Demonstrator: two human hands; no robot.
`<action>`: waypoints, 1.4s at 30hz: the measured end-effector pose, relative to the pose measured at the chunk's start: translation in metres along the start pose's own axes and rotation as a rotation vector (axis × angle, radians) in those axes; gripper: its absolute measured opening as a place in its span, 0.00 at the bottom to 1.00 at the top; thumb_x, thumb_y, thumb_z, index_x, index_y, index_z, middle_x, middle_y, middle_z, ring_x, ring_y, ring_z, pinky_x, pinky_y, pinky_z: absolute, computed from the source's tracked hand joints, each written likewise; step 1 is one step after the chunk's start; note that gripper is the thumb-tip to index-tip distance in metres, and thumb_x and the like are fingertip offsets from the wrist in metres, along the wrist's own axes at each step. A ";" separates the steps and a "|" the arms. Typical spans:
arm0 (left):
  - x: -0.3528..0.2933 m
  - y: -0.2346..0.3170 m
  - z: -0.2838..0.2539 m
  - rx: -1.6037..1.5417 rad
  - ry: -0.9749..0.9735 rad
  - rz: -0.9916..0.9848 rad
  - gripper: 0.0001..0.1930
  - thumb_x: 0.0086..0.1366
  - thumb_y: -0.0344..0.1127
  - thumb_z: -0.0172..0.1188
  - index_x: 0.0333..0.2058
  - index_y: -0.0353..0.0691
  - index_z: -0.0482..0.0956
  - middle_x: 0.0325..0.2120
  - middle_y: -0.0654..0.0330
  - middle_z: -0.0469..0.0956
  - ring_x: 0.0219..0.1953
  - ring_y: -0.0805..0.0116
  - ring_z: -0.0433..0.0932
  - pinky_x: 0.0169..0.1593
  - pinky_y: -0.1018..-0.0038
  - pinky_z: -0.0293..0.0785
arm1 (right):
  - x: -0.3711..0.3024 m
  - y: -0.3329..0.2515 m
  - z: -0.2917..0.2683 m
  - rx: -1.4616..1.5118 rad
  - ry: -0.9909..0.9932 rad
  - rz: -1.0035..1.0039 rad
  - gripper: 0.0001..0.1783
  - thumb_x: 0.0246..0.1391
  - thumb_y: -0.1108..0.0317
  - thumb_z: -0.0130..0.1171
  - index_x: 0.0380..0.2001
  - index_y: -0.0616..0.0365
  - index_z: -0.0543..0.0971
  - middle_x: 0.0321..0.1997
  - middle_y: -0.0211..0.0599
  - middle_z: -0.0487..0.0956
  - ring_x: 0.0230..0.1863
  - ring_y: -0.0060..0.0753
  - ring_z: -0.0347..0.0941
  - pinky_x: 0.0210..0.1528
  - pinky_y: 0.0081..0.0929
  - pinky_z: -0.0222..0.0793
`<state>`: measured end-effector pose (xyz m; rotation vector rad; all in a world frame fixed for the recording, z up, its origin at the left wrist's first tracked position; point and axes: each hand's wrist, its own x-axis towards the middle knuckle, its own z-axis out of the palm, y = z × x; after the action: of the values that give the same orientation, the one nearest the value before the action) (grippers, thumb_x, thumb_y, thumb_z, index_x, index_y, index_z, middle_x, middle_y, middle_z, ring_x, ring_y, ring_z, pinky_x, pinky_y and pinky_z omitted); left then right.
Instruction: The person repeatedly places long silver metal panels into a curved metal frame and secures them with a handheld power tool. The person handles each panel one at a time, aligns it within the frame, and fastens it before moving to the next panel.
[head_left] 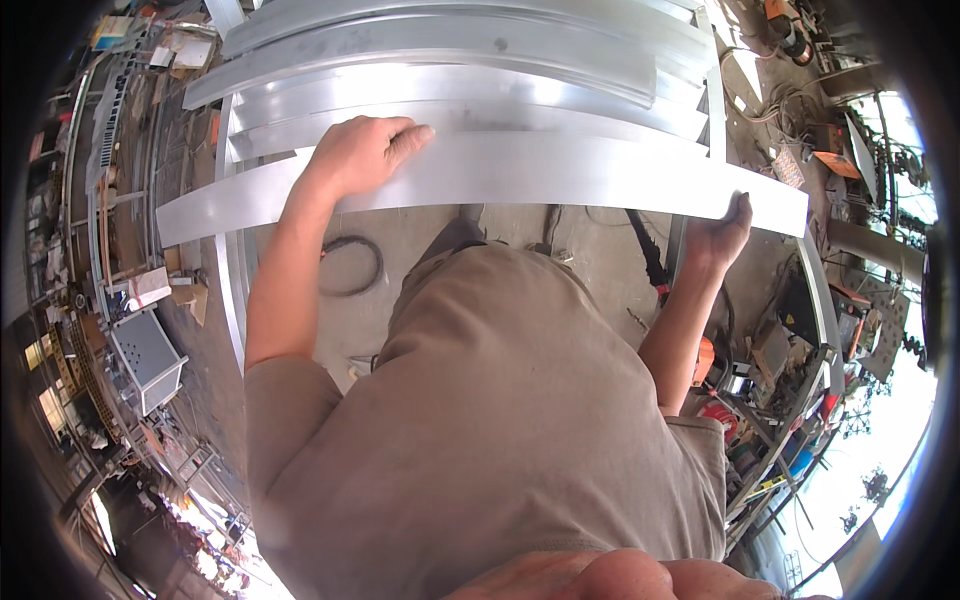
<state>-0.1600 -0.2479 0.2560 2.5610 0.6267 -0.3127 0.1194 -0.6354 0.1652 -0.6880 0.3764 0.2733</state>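
A long, flat, shiny metal strip (560, 170) lies crosswise in front of my body, its ends reaching past both my arms. My left hand (365, 155) is closed over the strip left of its middle. Its thumb points right along the far edge, and the other fingers are mostly hidden. Near the right end, my right hand (722, 235) grips the near edge, thumb on top and fingers underneath, out of sight. Just beyond, several similar metal slats (420, 105) lie in parallel across a metal frame (715, 90).
A dark hose loop (352, 265) lies on the concrete floor at left. A grey metal box (148, 360) stands farther left. Cables (775, 100) trail at the upper right. On the right is a cluttered rack (775, 420), with an orange tool (703, 360) near my right forearm.
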 end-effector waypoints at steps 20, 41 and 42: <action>0.067 -0.069 0.051 -0.493 -0.753 -0.299 0.41 0.72 0.71 0.50 0.62 0.36 0.79 0.59 0.45 0.79 0.59 0.54 0.78 0.63 0.63 0.73 | 0.025 0.031 -0.023 0.085 -0.060 0.111 0.33 0.56 0.63 0.58 0.64 0.60 0.69 0.68 0.48 0.71 0.72 0.54 0.63 0.77 0.59 0.51; 0.082 -0.152 0.135 0.078 -0.090 0.029 0.36 0.58 0.72 0.64 0.51 0.47 0.83 0.43 0.56 0.85 0.48 0.52 0.83 0.52 0.56 0.76 | 0.050 0.141 -0.088 -0.102 0.413 0.377 0.31 0.62 0.46 0.65 0.60 0.55 0.75 0.65 0.45 0.76 0.67 0.52 0.71 0.70 0.59 0.67; 0.084 -0.156 0.136 0.085 -0.082 0.023 0.36 0.58 0.72 0.64 0.51 0.47 0.83 0.44 0.56 0.85 0.49 0.53 0.82 0.53 0.57 0.76 | 0.052 0.145 -0.087 -0.125 0.431 0.344 0.31 0.63 0.46 0.65 0.60 0.54 0.76 0.65 0.45 0.76 0.67 0.52 0.71 0.70 0.60 0.67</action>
<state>-0.1763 -0.1638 0.0499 2.6195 0.5650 -0.4426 0.0915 -0.5790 -0.0001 -0.8044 0.8989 0.4787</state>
